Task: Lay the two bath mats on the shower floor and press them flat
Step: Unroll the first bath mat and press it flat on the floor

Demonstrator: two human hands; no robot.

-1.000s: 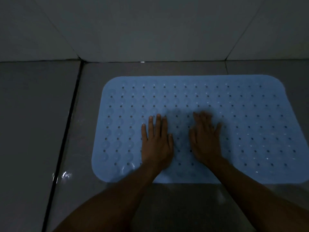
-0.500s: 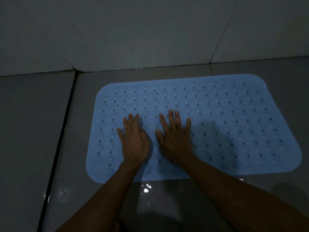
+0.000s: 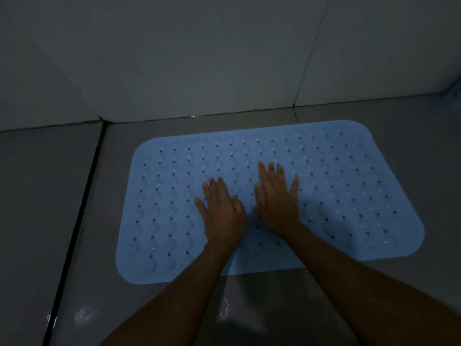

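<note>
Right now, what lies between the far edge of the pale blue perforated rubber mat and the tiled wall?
Only a bare strip of grey floor tile between mat and wall, in the head view.

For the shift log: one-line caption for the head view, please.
Both hands, left hand and right hand, press flat on a blue bath mat laid on the tiled shower floor.

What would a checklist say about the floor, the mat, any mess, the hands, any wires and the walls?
Surface: grey tiled shower floor, shiny with wet patches near the camera.
Job's things: one blue bath mat lies flat near the wall; second mat not clearly seen.
Clutter: blurry blue thing at the right edge, cannot tell what.
Hands: left hand and right hand press the mat, fingers straight.
Cables: nothing seen.
Surroundings: pale tiled wall, dim light.
</note>
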